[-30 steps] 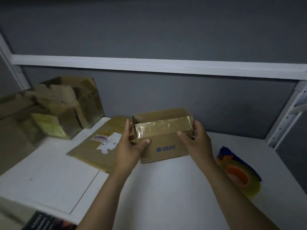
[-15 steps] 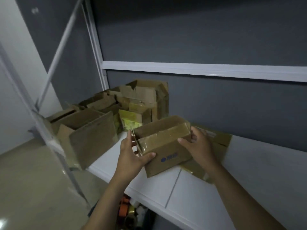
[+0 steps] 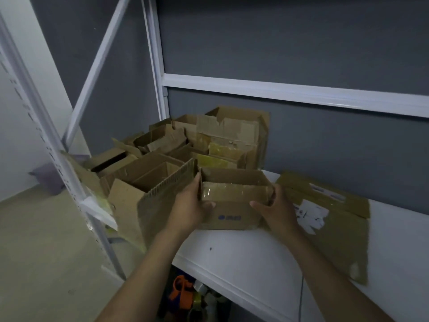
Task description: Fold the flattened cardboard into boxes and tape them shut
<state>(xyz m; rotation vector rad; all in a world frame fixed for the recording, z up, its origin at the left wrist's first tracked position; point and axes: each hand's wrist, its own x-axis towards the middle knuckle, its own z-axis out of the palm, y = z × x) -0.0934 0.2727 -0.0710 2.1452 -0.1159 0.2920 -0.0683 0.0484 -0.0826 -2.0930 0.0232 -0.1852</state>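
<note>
A small brown cardboard box [image 3: 234, 211] with a blue logo on its near face and clear tape along its top edge sits between my hands, just above the white shelf [image 3: 243, 256]. My left hand [image 3: 189, 208] grips its left end, thumb on the front face. My right hand [image 3: 277, 210] grips its right end, thumb on the front too. A flattened cardboard piece [image 3: 334, 219] with a white label lies on the shelf to the right.
A pile of folded open boxes [image 3: 185, 154] crowds the shelf's left end, some overhanging the edge. White rack posts [image 3: 153, 54] and a diagonal brace stand at the left. An orange tape dispenser [image 3: 180, 288] and tape rolls lie on the level below.
I have carried the box leftward along the shelf to beside the pile, and my view turned with it. The tape roll at the right has left the view. Both hands keep their grip.
</note>
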